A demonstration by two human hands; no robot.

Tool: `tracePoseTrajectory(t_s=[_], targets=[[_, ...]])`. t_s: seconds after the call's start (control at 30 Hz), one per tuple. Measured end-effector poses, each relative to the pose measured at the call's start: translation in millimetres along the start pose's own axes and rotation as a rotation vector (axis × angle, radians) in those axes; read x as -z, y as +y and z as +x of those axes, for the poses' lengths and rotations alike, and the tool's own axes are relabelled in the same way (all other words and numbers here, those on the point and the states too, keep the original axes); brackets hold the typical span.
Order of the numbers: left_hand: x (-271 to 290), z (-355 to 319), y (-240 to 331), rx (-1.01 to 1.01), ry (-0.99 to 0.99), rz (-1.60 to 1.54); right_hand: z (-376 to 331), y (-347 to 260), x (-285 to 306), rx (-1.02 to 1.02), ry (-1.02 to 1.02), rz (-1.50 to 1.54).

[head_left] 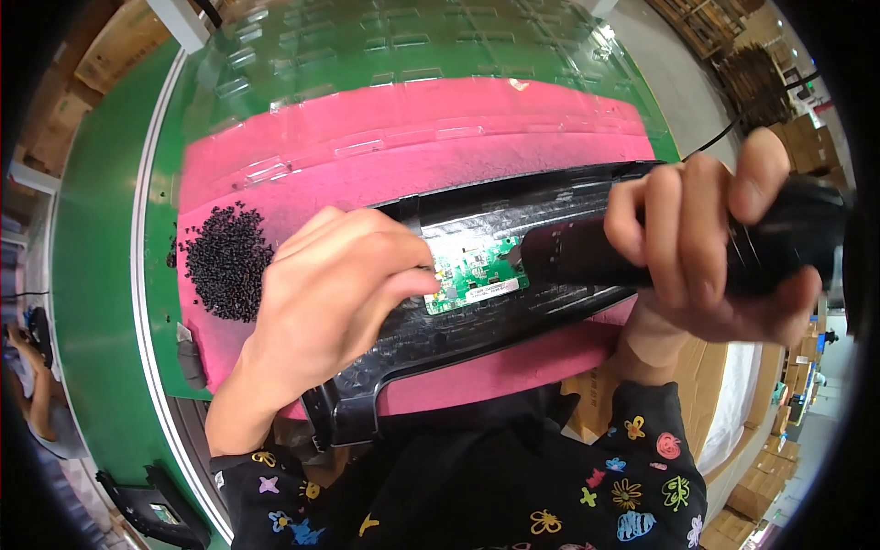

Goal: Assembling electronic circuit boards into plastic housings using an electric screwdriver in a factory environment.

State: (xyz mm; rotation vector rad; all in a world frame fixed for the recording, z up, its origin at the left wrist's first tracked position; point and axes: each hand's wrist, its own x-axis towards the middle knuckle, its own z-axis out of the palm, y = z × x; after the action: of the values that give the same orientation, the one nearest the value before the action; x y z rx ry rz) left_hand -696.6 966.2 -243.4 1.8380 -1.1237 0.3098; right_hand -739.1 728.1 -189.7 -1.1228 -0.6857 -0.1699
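My right hand (706, 229) is wrapped round a thick black electric screwdriver (577, 252), which lies almost level. Its narrow end reaches the right end of a green circuit board (477, 275); whether the tip touches is hard to see. The board sits on a long, shiny black plastic housing (458, 344) that lies across the pink mat. At the board's left end, my left hand (335, 284) is closed, thumb and forefinger pinched together. What is between those fingertips, if anything, is hidden.
A heap of small black screws (226, 263) lies left of my left hand on the pink mat (321, 170). Clear plastic trays (394, 55) cover the far side of the green table. Another black housing (151, 509) is at lower left, and a person (46, 394) sits far left.
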Motion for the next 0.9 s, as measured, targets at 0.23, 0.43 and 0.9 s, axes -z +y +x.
tracePoseTrajectory(t_s=[0.23, 0.43, 0.9], targets=[[-7, -7, -9, 0.120, -0.288, 0.033, -2, 23, 16, -0.095, 0.133, -0.115], [-10, -6, -11, 0.141, -0.355, 0.062, -2, 31, 17, -0.115, 0.159, -0.214], [-6, -9, -9, 0.152, -0.410, 0.118, 0, 36, 10, -0.155, 0.182, -0.317]])
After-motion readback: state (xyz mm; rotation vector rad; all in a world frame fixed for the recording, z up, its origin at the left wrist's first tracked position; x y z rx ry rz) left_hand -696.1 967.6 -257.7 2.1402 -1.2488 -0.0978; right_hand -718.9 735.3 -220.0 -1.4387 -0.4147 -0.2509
